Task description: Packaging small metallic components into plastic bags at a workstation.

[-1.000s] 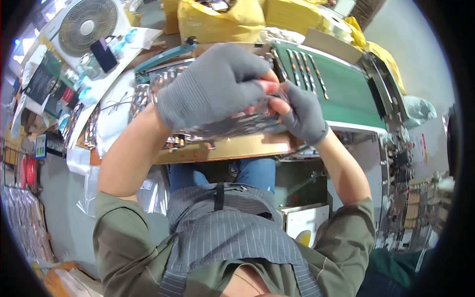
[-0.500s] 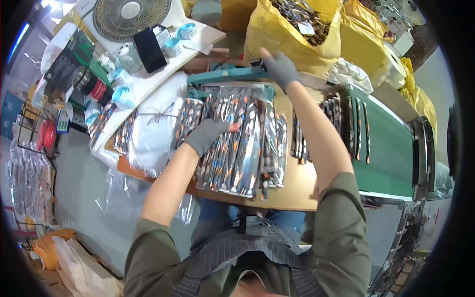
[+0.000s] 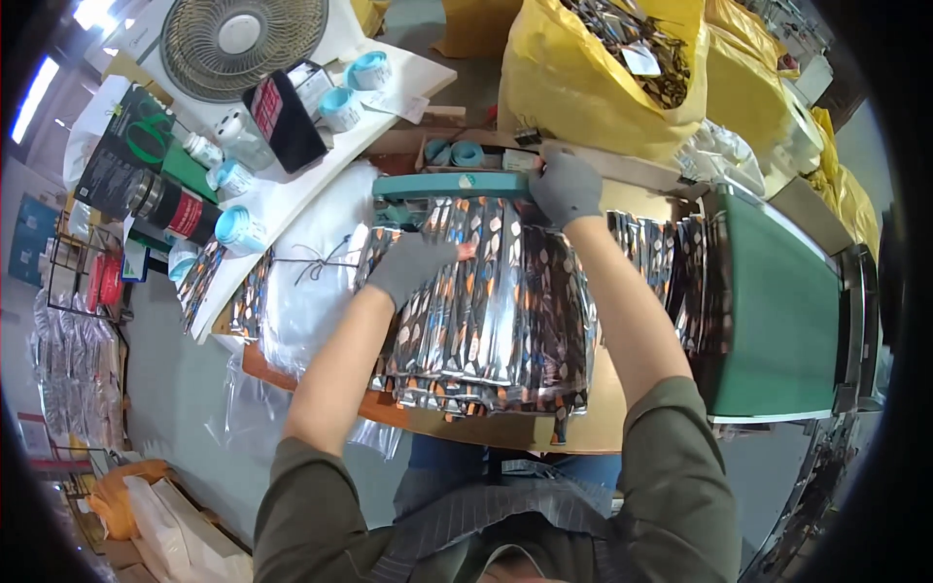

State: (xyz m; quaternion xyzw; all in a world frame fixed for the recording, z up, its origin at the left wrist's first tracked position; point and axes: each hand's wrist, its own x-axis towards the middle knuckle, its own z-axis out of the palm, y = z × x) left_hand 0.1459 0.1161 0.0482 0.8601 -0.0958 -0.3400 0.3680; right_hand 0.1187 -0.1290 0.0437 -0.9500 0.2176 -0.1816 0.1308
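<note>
My left hand, in a grey glove with bare fingertips, lies flat over a clear plastic bag filled with slim black, orange and silver packets. The bag's far end reaches under the teal arm of a bag sealer. At that arm's right end, my gloved right hand is closed over the arm and bears on it; its fingers are partly hidden. More slim packets stand in a row right of my right forearm. Left of the filled bag lies a stack of clear plastic bags tied with a dark cord.
A green conveyor belt runs at the right. Behind the sealer stands a yellow sack of loose packets. The white shelf at the left carries a phone, a dark flask, tape rolls and a fan.
The sealer's arm has come down from a raised position, with my right hand on its end. My left hand stays on the filled bag. The packets on the belt now sit bunched at its left edge.
</note>
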